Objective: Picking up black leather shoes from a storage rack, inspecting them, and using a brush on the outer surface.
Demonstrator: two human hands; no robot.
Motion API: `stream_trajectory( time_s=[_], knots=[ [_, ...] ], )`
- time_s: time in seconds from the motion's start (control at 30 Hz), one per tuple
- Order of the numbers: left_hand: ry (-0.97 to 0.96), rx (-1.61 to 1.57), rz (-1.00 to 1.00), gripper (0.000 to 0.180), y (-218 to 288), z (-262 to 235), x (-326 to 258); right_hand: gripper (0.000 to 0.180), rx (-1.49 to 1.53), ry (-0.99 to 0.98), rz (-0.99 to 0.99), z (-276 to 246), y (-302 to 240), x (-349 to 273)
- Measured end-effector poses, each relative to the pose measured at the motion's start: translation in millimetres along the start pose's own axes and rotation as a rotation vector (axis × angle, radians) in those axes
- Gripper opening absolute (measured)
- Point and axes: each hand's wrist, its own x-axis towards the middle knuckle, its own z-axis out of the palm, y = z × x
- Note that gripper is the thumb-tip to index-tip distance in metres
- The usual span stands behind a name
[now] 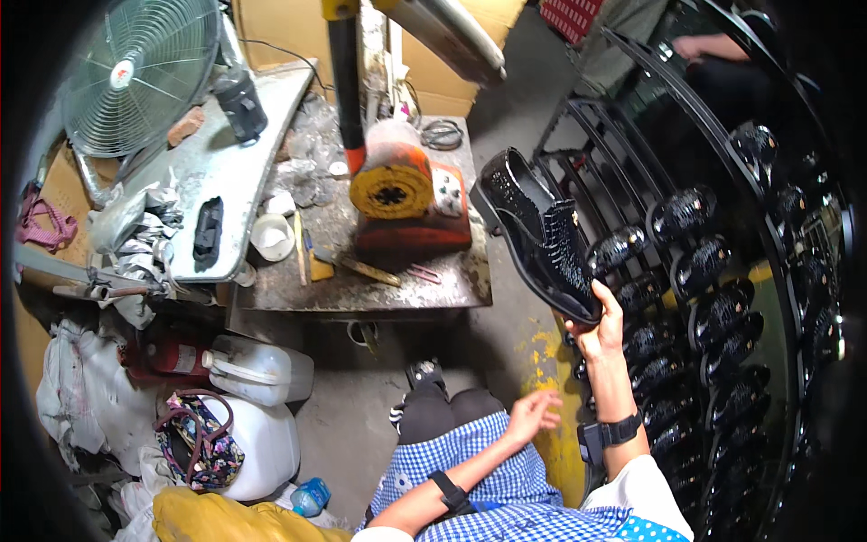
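A glossy black dress shoe (pixel 533 237) is raised at the right with its toe toward me and its heel away. My right hand (pixel 600 323) is closed round the toe end, the thumb along one side. Lower down, over the blue checked apron (pixel 483 452), my left hand (pixel 534 416) holds nothing, its fingers loosely bent and apart. Right beside the held shoe stands a black rack (pixel 578 126) bearing several more shiny black shoes (pixel 682 215).
Ahead is a worn workbench (pixel 379 294) with an orange and yellow machine (pixel 391 190), a white cup (pixel 272 237) and hand tools. To the left are a fan (pixel 135 77), a white table (pixel 257 163) and plastic jugs (pixel 262 369). Another person's arm (pixel 713 47) shows behind the rack.
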Motion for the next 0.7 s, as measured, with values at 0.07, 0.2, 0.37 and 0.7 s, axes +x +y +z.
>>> stream_trajectory(
  time_s=[0.07,0.2,0.37,0.7],
  knots=[
    [0.075,-0.093,0.097,0.038,29.4,0.2,-6.0,0.040,0.018,-0.040,0.007,-16.7,4.7,-33.7],
    [0.206,-0.093,0.392,0.044,100.5,5.0,-17.8,0.031,0.080,0.015,-0.041,-30.6,21.6,-89.9],
    [0.157,-0.196,0.474,0.041,153.1,25.3,-35.2,0.040,-0.002,-0.019,-0.087,-24.7,43.5,-133.2],
    [0.179,-0.055,0.473,0.043,141.8,40.5,-66.1,0.038,0.205,0.093,0.028,-29.6,77.3,-172.6]
  ],
)
